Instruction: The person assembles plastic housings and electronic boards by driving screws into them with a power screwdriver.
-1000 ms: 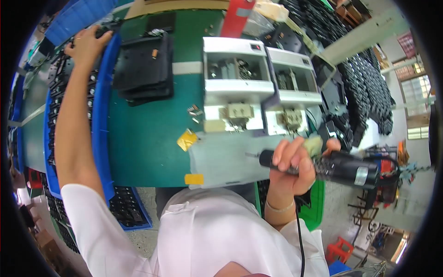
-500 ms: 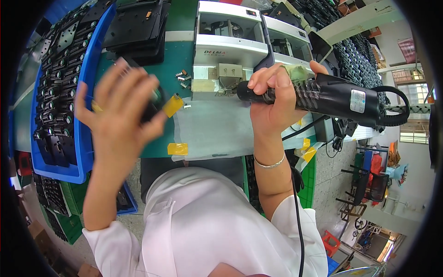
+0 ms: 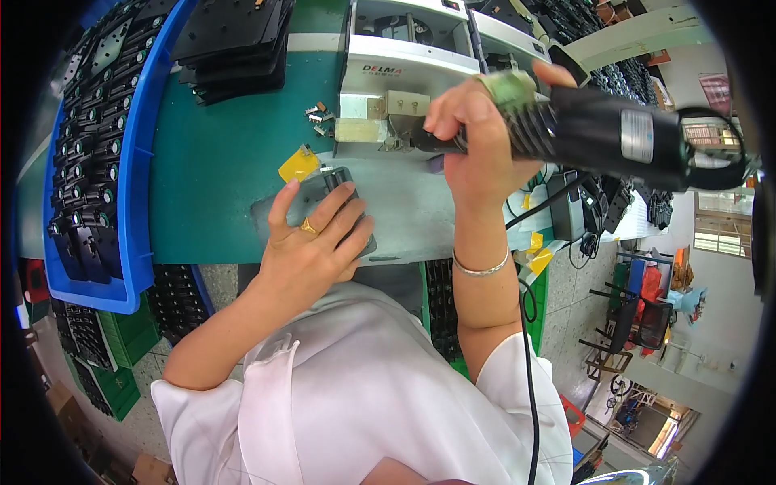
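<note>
My right hand [image 3: 477,133] is wrapped around a black corded tool [image 3: 598,133] that looks like an electric screwdriver, with ribbed vents, a green tape wrap and a hanging loop. Its narrow end points left, by the front of a white screw-feeder-like machine [image 3: 388,87]. On the worktop's near edge lies a flat black panel [image 3: 271,208] with a raised block. My left hand [image 3: 311,242], wearing a gold ring, grips the panel from above, its fingers bent over the block and covering much of it.
A blue crate [image 3: 144,162] holding rows of black parts stands at the left. Black plates [image 3: 234,40] are stacked at the back. Small switch-like parts [image 3: 319,119] and yellow tape [image 3: 299,164] lie mid-table. A black cord [image 3: 525,356] runs down past my right arm.
My left hand has moved right and toward me, bringing the black panel from the left side onto the worktop's near edge. The tool has shifted slightly right in my right hand.
</note>
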Demonstrator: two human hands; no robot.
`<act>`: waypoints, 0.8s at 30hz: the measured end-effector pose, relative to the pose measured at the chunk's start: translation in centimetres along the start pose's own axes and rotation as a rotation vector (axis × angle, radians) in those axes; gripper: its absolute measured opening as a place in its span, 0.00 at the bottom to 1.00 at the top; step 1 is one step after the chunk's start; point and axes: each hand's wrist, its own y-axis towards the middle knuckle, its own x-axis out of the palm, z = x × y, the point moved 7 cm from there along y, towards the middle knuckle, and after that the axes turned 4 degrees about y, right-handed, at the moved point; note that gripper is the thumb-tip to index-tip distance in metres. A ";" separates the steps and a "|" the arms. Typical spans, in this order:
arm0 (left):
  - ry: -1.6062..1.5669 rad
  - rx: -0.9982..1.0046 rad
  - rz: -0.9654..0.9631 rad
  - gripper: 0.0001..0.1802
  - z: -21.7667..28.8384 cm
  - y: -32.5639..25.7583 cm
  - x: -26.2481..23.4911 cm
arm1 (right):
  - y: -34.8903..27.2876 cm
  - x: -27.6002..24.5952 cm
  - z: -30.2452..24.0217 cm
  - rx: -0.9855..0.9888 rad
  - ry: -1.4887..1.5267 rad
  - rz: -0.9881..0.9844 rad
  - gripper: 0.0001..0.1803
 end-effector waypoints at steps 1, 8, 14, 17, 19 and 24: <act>-0.008 0.004 -0.008 0.23 0.0 0.0 0.1 | 0.2 0.7 -0.1 0.021 -0.073 -0.073 0.31; -0.051 -0.018 -0.072 0.36 -0.4 -0.1 0.3 | 1.7 1.5 1.3 0.133 0.040 -0.069 0.10; -0.112 -0.068 -0.080 0.37 -0.5 -1.0 0.2 | 0.1 1.1 -0.7 0.095 0.077 -0.094 0.26; -0.156 -0.131 0.006 0.37 -1.3 -2.7 0.1 | -2.3 0.5 -1.9 0.201 0.088 -0.015 0.29; -0.165 -0.133 0.052 0.35 -1.2 -3.5 0.3 | -4.2 0.3 -1.6 0.234 0.134 -0.057 0.29; -0.115 -0.118 0.121 0.27 0.1 -3.3 0.6 | -6.5 0.6 -1.2 0.286 0.076 -0.036 0.30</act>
